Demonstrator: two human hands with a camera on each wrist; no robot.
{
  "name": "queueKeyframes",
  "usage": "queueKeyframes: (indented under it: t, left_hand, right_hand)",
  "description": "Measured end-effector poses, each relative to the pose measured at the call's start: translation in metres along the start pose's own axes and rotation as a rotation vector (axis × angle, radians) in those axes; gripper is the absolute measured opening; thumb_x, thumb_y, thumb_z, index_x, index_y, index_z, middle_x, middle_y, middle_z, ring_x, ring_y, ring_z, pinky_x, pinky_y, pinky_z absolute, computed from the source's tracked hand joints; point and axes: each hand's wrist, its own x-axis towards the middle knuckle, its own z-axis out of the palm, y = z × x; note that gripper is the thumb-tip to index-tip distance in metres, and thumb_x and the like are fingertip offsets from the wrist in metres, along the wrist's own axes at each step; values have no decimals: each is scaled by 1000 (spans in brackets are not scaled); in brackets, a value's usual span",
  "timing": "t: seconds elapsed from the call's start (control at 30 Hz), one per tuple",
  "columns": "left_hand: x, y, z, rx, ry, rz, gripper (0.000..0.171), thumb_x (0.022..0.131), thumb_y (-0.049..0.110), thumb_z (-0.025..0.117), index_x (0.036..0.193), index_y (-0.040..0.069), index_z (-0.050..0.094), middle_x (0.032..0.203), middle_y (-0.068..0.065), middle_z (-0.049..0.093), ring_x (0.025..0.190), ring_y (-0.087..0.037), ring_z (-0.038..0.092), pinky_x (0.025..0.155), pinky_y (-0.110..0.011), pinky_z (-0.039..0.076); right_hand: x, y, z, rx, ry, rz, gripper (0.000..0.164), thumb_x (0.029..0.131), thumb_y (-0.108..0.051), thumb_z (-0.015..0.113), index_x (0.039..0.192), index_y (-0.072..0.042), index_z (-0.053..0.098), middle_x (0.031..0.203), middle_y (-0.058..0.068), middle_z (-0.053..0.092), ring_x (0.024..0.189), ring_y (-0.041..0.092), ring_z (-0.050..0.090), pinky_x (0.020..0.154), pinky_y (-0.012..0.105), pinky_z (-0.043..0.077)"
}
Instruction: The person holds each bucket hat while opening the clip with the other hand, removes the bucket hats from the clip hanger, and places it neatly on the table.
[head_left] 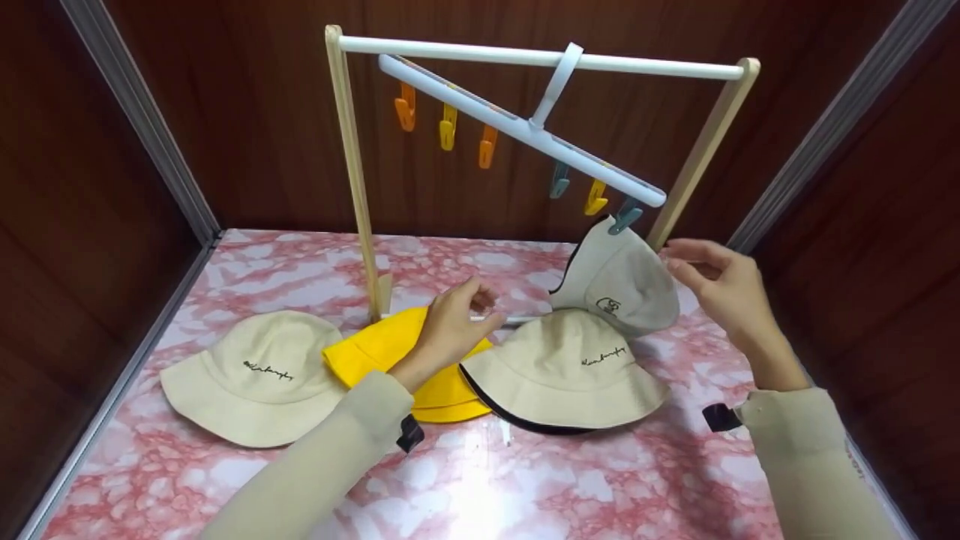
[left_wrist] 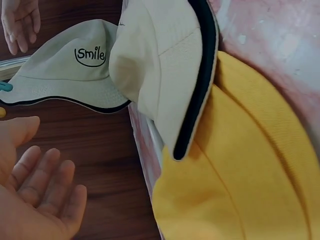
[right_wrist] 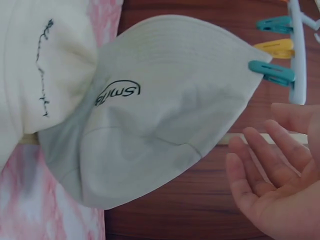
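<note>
A light grey bucket hat [head_left: 637, 281] with "Smile" lettering hangs by its brim from a teal clip [head_left: 625, 217] at the low right end of a tilted white hanger [head_left: 525, 127]. Just right of that hat is my right hand [head_left: 724, 289], empty, its fingers loosely bent. My left hand [head_left: 454, 326], also empty, hovers over a yellow hat [head_left: 375, 345] with relaxed fingers. Beside the yellow hat, overlapping it, lies a cream bucket hat [head_left: 566, 367] with a dark underside and script writing. In the right wrist view the teal clip [right_wrist: 272, 71] grips the brim's corner.
The hanger hooks over the white bar [head_left: 450, 51] of a wooden-legged rack. Other orange, yellow and teal clips dangle from it, such as an orange clip [head_left: 405, 109]. Another cream hat [head_left: 262, 375] lies at the left on the marbled table [head_left: 585, 487]. Dark wood panels surround the table.
</note>
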Motion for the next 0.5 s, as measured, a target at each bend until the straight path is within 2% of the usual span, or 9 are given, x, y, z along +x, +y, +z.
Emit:
queueKeyframes:
  t: [0.13, 0.3, 0.5]
  left_hand:
    - [11, 8, 4, -40, -2, 43, 29, 98, 20, 78, 123, 10, 66, 119, -9, 72, 113, -29, 68, 103, -40, 56]
    - [27, 20, 14, -93, 16, 85, 35, 97, 22, 80, 127, 10, 66, 123, -8, 72, 114, -27, 68, 104, -41, 56]
    - [46, 32, 29, -117, 50, 138, 38, 96, 18, 81, 129, 9, 66, 123, -8, 71, 112, -24, 68, 104, -37, 55]
  right_hand:
    - [4, -5, 0, 38, 29, -8, 38, 104, -28, 72, 137, -9, 70, 126, 0, 75, 107, 1, 68, 89, 11, 53]
    - [8, -9, 0, 128, 46, -39, 43, 104, -22, 71, 143, -5, 65, 134, 6, 71, 111, 2, 68, 90, 12, 54]
    - [12, -14, 1, 183, 43, -40, 47, 105, -24, 70, 148, -8, 61, 142, 11, 66, 119, 3, 65, 94, 11, 51]
